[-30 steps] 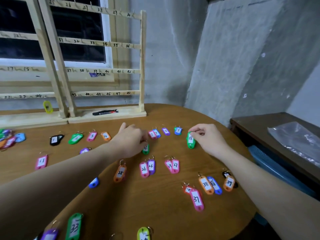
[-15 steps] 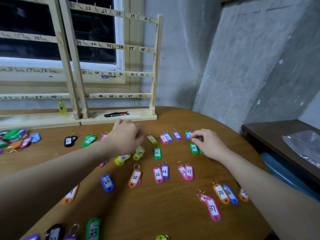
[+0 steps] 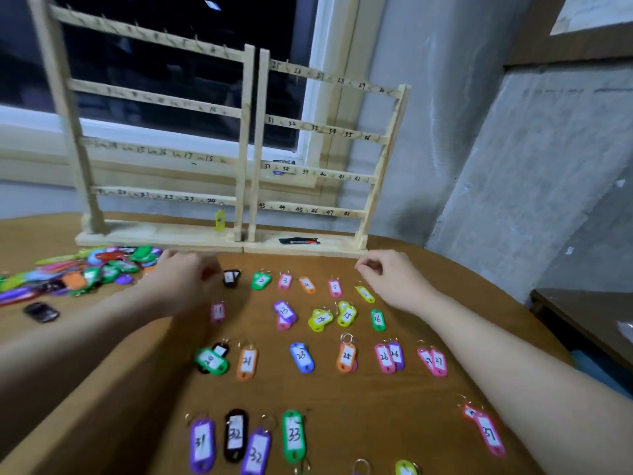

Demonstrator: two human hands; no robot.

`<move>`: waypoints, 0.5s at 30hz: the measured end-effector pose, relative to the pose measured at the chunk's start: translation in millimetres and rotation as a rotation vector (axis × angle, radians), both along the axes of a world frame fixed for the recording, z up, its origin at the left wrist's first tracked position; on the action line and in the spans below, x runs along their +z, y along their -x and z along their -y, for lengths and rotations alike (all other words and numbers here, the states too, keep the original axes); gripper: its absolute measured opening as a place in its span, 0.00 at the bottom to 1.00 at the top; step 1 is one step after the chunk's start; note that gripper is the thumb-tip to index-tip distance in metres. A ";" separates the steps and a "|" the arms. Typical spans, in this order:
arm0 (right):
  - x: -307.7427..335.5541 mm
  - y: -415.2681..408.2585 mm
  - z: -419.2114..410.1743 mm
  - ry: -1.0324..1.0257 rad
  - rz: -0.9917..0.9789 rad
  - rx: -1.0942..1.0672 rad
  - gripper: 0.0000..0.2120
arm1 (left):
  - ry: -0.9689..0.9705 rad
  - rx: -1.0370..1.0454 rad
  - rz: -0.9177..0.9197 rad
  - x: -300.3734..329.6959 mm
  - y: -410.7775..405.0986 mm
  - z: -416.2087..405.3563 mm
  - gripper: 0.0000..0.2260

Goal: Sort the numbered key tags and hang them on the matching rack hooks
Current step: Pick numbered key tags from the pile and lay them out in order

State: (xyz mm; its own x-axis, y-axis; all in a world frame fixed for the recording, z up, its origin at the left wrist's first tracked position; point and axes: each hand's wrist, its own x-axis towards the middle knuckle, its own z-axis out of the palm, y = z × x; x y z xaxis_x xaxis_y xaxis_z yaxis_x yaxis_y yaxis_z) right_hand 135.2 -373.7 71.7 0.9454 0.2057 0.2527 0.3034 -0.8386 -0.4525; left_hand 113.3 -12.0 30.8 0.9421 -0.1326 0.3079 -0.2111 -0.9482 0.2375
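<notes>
Numbered key tags lie in rows on the round wooden table [image 3: 342, 423]. The top row runs from a black tag 1 [image 3: 231, 278] through green 2 [image 3: 261, 280] to yellow 6 [image 3: 365, 293]. My left hand [image 3: 185, 281] hovers beside the black tag, its fingertips at the tag's edge; blur hides any grip. My right hand [image 3: 390, 279] hangs above the yellow tag 6 with fingers curled and nothing visible in them. Two wooden racks, the left rack [image 3: 154, 97] and the right rack [image 3: 325, 128], stand behind. One yellow tag [image 3: 220, 219] hangs at hook 24.
A heap of unsorted tags [image 3: 85, 269] lies at the left, with a lone black tag [image 3: 41, 312] near it. A black marker [image 3: 299, 240] rests on the right rack's base. A dark side table [image 3: 582, 320] stands lower at the right. A window and concrete wall lie behind.
The view has swung left and up. My right hand let go of the green tag 18 and moved to the top row. My left hand shifted left to the black tag 1.
</notes>
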 end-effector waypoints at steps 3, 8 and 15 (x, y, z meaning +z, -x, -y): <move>-2.3 2.3 -56.0 0.017 -0.038 0.110 0.07 | 0.047 0.083 -0.007 -8.7 16.9 -48.7 0.03; -21.5 1.2 -144.4 0.067 -0.050 0.249 0.05 | 0.203 0.180 0.128 -38.3 41.9 -98.4 0.02; -47.8 -12.9 -245.7 0.159 -0.002 0.349 0.07 | 0.298 0.308 0.221 -43.2 37.7 -112.5 0.07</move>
State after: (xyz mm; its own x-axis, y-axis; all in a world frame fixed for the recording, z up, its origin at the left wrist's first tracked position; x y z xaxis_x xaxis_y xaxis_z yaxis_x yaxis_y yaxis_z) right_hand 148.1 -128.0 23.9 0.8119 0.5520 0.1900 0.5825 -0.7445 -0.3262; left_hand 75.6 100.6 -12.4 0.8312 0.2670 0.4876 -0.0070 -0.8720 0.4895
